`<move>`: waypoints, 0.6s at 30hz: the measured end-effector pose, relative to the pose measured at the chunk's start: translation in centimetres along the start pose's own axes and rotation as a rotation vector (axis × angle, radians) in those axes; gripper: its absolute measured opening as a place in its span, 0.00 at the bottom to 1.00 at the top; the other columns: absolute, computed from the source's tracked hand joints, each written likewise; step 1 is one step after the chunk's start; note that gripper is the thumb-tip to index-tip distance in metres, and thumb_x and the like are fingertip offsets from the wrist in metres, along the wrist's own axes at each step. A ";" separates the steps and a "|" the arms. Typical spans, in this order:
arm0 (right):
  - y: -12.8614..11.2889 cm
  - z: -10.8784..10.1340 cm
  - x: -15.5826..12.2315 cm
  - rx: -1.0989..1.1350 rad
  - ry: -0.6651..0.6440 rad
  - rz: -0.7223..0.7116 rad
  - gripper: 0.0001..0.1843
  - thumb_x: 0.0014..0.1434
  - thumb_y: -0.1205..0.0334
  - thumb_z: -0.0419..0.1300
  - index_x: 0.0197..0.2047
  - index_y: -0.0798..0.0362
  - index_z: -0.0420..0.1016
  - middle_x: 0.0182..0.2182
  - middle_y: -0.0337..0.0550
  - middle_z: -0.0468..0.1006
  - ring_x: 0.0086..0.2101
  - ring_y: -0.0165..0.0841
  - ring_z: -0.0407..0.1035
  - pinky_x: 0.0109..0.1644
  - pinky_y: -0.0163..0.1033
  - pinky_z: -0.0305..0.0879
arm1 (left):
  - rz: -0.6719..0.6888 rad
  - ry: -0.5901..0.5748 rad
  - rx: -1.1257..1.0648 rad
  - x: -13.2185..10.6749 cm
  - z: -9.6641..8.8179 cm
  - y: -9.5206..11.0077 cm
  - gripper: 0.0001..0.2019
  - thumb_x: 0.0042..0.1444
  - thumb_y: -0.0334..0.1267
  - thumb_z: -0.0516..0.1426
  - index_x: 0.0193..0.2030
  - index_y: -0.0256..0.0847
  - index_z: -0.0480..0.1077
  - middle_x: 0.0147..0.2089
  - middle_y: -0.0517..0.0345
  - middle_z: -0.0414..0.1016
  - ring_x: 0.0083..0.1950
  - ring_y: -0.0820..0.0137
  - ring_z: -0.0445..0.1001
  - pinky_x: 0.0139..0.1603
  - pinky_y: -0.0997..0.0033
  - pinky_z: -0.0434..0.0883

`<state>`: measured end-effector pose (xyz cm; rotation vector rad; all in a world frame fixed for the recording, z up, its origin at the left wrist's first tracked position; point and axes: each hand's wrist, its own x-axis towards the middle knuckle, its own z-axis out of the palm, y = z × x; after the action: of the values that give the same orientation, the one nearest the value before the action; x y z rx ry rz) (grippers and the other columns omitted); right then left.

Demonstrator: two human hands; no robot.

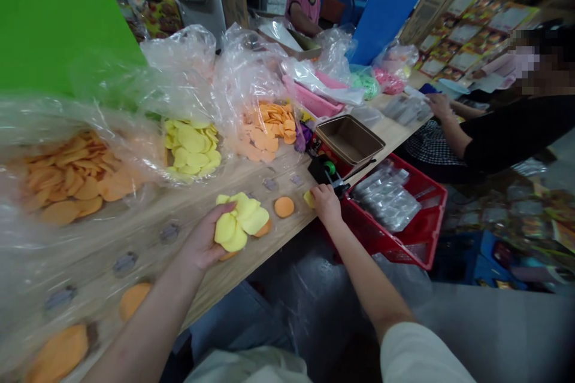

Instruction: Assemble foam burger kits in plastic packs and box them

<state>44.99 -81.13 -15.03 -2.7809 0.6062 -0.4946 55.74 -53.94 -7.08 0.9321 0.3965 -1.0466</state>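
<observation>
A fanned stack of thin yellow discs (pixel 242 221) is gripped in my left hand (pixel 207 242), above the table's front edge. Orange discs peek out from under that stack. My right hand (pixel 327 204) pinches a single yellow disc (pixel 309 198) low over the tabletop, close to the black tape dispenser (pixel 327 170). Between both hands an orange disc (pixel 284 207) lies on the row of clear plastic. More orange discs (pixel 135 300) lie along the row nearer to me. Small greyish pieces (pixel 169 231) sit in a parallel line behind them.
Open clear bags hold orange discs (pixel 72 176), yellow discs (pixel 191 146) and smaller orange discs (pixel 267 125). A brown-lined tin (pixel 350 137) stands at the right, above a red crate (pixel 433 215) of clear plastic packs. Co-workers sit across and at right, one in black sleeves (pixel 516 131).
</observation>
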 end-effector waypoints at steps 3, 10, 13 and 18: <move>-2.2 -1.2 -0.5 0.082 0.088 0.023 0.09 0.56 0.66 0.54 0.36 0.54 0.75 0.43 0.54 0.68 0.46 0.44 0.59 0.51 0.50 0.58 | 0.009 -0.018 -0.014 0.1 -0.2 -0.1 0.09 0.55 0.31 0.52 0.41 0.35 0.69 0.30 0.54 0.76 0.28 0.69 0.76 0.28 0.72 0.75; -13.3 -0.5 -2.6 1.237 -0.517 0.402 0.18 0.56 0.49 0.51 0.41 0.52 0.72 0.29 0.42 0.74 0.28 0.32 0.68 0.29 0.38 0.69 | 0.041 -0.087 0.053 0.2 -0.2 -0.6 0.12 0.52 0.31 0.55 0.44 0.32 0.69 0.37 0.47 0.77 0.34 0.63 0.77 0.31 0.68 0.76; -13.9 -0.1 -2.2 1.227 -0.407 0.425 0.14 0.52 0.51 0.56 0.34 0.52 0.72 0.25 0.38 0.72 0.26 0.31 0.67 0.27 0.35 0.66 | 0.183 -0.041 0.179 0.2 -1.0 -0.7 0.15 0.47 0.29 0.60 0.44 0.35 0.69 0.38 0.49 0.77 0.33 0.64 0.77 0.32 0.69 0.75; -9.5 -1.7 -0.2 0.687 -0.025 0.253 0.13 0.54 0.54 0.54 0.39 0.51 0.71 0.32 0.41 0.75 0.34 0.35 0.68 0.39 0.40 0.64 | 0.052 0.132 0.038 0.5 -2.8 -0.2 0.10 0.50 0.30 0.58 0.41 0.34 0.69 0.30 0.52 0.76 0.23 0.70 0.74 0.23 0.74 0.73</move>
<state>47.55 -72.93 -10.54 -2.0310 0.6243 -0.4947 56.23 -51.98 -9.15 1.0435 0.4611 -0.9510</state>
